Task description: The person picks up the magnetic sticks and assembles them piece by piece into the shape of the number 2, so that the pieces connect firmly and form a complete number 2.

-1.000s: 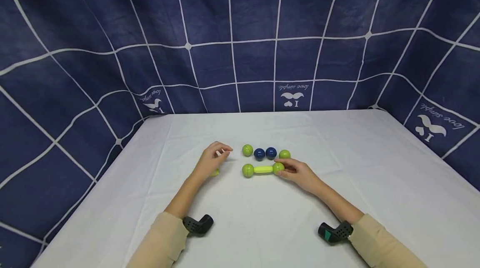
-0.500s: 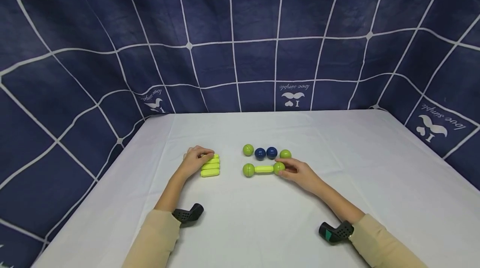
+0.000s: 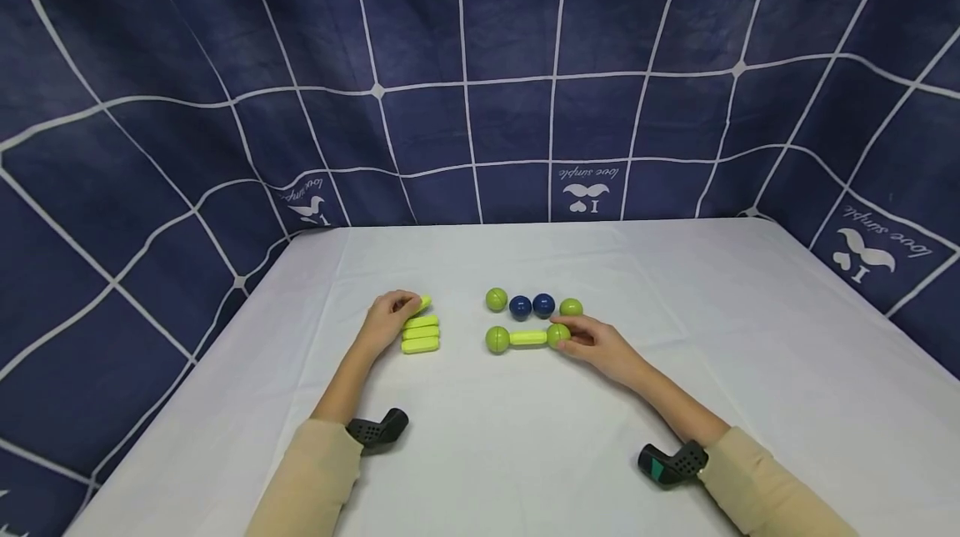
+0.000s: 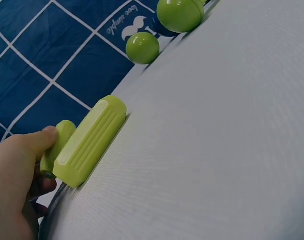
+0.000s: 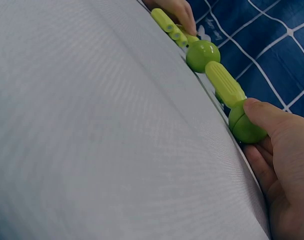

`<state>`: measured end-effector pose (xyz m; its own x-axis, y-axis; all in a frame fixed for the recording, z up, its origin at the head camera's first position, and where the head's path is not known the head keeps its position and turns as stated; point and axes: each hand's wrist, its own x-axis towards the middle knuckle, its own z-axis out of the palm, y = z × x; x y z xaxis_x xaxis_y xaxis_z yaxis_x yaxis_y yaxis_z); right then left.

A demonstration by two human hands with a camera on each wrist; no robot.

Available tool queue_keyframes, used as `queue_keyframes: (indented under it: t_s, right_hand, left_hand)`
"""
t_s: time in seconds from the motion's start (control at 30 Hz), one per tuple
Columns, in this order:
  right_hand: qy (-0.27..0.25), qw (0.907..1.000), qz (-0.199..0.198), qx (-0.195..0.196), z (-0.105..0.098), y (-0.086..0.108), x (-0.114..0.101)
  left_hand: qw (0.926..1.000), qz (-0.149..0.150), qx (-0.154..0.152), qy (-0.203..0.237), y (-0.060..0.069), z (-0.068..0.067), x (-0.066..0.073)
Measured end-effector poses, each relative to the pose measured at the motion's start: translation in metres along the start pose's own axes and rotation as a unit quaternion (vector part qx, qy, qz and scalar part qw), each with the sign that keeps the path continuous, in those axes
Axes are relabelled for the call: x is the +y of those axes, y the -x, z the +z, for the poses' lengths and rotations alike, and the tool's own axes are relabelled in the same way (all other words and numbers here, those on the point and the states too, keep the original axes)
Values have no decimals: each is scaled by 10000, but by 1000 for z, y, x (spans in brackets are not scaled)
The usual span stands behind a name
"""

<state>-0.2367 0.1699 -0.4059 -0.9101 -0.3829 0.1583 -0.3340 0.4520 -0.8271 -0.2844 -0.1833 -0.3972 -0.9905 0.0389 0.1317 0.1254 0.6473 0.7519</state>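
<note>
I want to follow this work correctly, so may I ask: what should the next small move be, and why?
Probably the left hand should carry its pinched rod clear of the three other rods, towards the dumbbell-shaped piece: that rod is gripped, angled differently from the others, and the right hand holds the piece's end ball.

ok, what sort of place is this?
Probably a staged recording booth: a navy grid-patterned curtain hangs behind and beside a white-covered table, and two black wrist-worn devices are in view.
</note>
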Motion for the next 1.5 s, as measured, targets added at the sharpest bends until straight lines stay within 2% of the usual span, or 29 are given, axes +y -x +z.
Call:
queue_keyframes:
  t_s: [0.23,0.37,0.57,0.77,0.97,1.13,1.27,1.37,1.5]
  right_hand:
    - [28,10000,-29,-19,-1,-1,-1]
    - [12,10000,-34,-27,-1,0,-1]
    - [-8,10000,1,-17,-1,0,0]
    - [-83,9999,6,-55,-1,2,-1]
    - [-68,10000,14,43,-2,1,-2]
    - [-64,9999,88,-10,-3,-2,-1]
    - [4,10000,34,-22,-3,-4,3]
    - [-51,10000,-23,33,-3,-4,5]
    - [-153,9998,-12,87,-3,-5,4]
  left_hand:
    - [9972,-25,438,600,-2,1,10]
    - [9946,-35,531,894,-1,5,19]
    - [9915,9,348,1257,3,17,37]
    - [9839,-170,191,1769,14,33,66]
    - [9758,-122,-229,2172,27,50,92]
    - [9691,-64,-746,2350,37,63,106]
    - [9606,-249,-1367,2407,47,76,113]
    - [9501,-432,-1748,2546,53,86,116]
    - [9396,-677,-1999,2695,57,95,119]
